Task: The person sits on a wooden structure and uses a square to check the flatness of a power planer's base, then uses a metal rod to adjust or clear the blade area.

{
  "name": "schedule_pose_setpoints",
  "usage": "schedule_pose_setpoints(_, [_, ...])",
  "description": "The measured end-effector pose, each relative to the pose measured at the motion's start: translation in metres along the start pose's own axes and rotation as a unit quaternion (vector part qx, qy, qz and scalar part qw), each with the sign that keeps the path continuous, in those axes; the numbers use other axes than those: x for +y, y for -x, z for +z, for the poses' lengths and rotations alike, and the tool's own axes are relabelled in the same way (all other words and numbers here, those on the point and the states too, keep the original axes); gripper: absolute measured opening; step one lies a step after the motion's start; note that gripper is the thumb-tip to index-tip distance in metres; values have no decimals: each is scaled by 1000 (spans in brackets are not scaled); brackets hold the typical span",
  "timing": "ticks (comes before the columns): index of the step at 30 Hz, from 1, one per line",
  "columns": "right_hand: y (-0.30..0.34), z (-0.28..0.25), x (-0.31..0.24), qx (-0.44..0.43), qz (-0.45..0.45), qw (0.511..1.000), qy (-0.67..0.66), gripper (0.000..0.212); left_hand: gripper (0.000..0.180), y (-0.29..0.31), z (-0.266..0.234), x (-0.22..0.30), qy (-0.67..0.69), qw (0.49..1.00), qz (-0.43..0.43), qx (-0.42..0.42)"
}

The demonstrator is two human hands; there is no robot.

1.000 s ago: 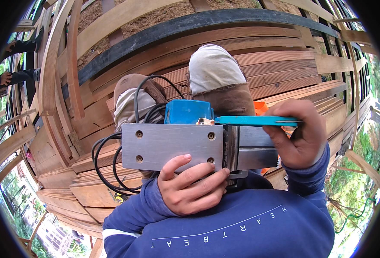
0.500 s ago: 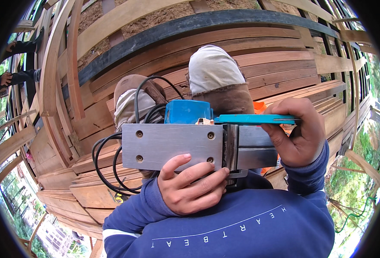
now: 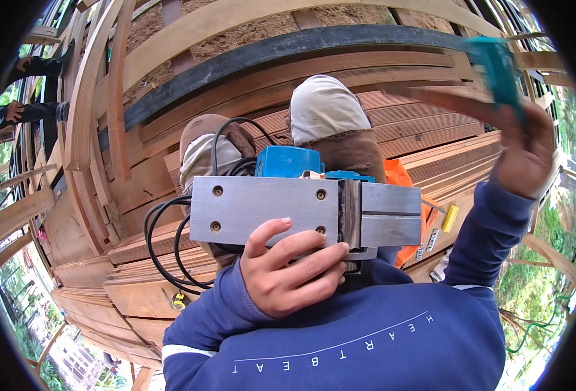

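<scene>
An electric planer (image 3: 265,208), blue-bodied, lies across my lap with its flat metal sole facing up. My left hand (image 3: 294,270) grips its near side, fingers bent over the edge of the sole close to the blade slot (image 3: 349,212). The thumb's hold underneath is hidden. Out to the right and raised, my right hand (image 3: 529,146) holds a teal-handled tool (image 3: 502,75) with a long brown blade-like part pointing left. Motion blurs that tool, so its exact kind cannot be told. A black cord (image 3: 154,241) loops at the planer's left.
Stacked wooden boards (image 3: 425,117) lie beneath and around my legs. An orange item (image 3: 399,174) and a small yellow object (image 3: 451,219) sit right of the planer. A tape measure (image 3: 180,301) rests at lower left. Another person's hands (image 3: 15,111) show at far left.
My right hand has swung away from the planer, up and to the right, carrying the teal-handled tool. My left hand keeps its grip, and the planer has barely shifted.
</scene>
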State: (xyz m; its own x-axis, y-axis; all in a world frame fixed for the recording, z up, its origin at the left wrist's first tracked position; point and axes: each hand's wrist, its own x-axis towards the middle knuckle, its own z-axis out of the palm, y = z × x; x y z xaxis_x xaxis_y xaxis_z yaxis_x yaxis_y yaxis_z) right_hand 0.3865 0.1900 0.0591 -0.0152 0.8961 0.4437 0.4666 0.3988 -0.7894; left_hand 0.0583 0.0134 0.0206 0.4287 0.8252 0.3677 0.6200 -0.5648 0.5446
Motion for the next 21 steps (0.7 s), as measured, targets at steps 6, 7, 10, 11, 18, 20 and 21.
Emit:
schedule_pose_setpoints(6, [-10, -7, -16, -55, 67, 923, -374, 22, 19, -1, -2, -3, 17, 1000, -16, 12])
schedule_pose_setpoints(7, [-2, 0, -17, -69, 85, 904, -414, 22, 20, -3, -2, -5, 20, 1000, -11, 13])
schedule_pose_setpoints(10, [32, 59, -18, -32, 118, 903, -413, 22, 23, -4, -4, -9, 17, 1000, -14, 16])
schedule_pose_setpoints(11, [39, 74, -20, -49, 120, 908, -398, 22, 22, -3, -4, -9, 18, 1000, -17, 17])
schedule_pose_setpoints(18, [53, 104, -28, -210, 191, 895, -344, 20, 21, -4, -5, -10, 24, 999, -15, 18])
schedule_pose_setpoints(20, [52, 108, -32, -205, 184, 898, -343, 19, 21, -5, -6, -10, 22, 999, -14, 22])
schedule_pose_setpoints(21, [53, 110, -33, -203, 183, 899, -343, 18, 21, -4, -6, -10, 19, 999, -15, 22])
